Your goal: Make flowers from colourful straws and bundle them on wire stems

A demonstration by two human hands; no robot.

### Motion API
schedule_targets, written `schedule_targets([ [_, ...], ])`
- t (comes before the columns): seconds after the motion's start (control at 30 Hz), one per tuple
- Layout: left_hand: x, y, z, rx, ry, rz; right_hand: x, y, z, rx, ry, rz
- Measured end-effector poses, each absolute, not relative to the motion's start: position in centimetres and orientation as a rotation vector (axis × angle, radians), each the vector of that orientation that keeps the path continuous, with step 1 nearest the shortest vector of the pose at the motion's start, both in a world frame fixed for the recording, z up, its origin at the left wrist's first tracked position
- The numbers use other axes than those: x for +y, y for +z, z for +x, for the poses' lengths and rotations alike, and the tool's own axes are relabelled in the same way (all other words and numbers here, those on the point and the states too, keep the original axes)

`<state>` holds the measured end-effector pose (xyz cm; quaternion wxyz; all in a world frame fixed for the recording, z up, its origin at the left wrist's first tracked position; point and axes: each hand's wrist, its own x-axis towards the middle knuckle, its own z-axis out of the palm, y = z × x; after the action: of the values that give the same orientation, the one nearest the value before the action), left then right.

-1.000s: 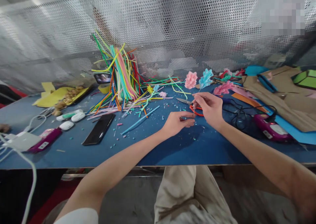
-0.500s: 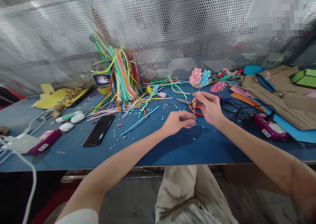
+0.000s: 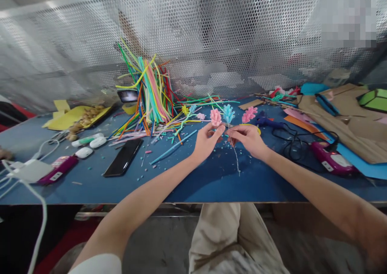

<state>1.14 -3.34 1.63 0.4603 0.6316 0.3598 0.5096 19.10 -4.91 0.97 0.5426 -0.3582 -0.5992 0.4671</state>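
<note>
My left hand (image 3: 208,139) is closed just below a pink pipe-cleaner flower (image 3: 215,117), its thumb and forefinger pinched at the stem. My right hand (image 3: 247,139) pinches the twisted wire stem under a blue pipe-cleaner flower (image 3: 229,113). From between the hands the bare wire stem (image 3: 236,159) hangs down, its end over the tabletop. A second pink flower (image 3: 249,115) shows just above my right hand; whether it is joined to the stem I cannot tell. The scissors are mostly hidden behind my hands.
A bundle of coloured pipe cleaners (image 3: 152,92) stands at the back. A black phone (image 3: 123,158) and white cables lie left. On the right are a blue glue gun (image 3: 267,121), a purple box (image 3: 332,157) and brown paper (image 3: 356,121). Clippings dot the blue table (image 3: 193,185).
The pink and blue flowers have come down and left with my hands, and now stand apart. My left hand has moved up to the pink flower. The second pink flower has shifted left.
</note>
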Motion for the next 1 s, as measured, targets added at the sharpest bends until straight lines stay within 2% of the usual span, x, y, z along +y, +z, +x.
schedule_targets([
  [0.13,-3.1,1.3,1.3,0.855,1.270,1.499,-4.8,0.4,18.9,-1.458,1.152,-0.862],
  [0.37,-2.2,0.9,0.9,0.843,1.274,1.445,-4.1,-0.1,19.3,-1.209,1.217,-0.841],
  [1.0,-1.9,0.5,1.3,0.622,1.213,1.078,-4.2,0.2,19.4,-1.221,1.224,-0.710],
])
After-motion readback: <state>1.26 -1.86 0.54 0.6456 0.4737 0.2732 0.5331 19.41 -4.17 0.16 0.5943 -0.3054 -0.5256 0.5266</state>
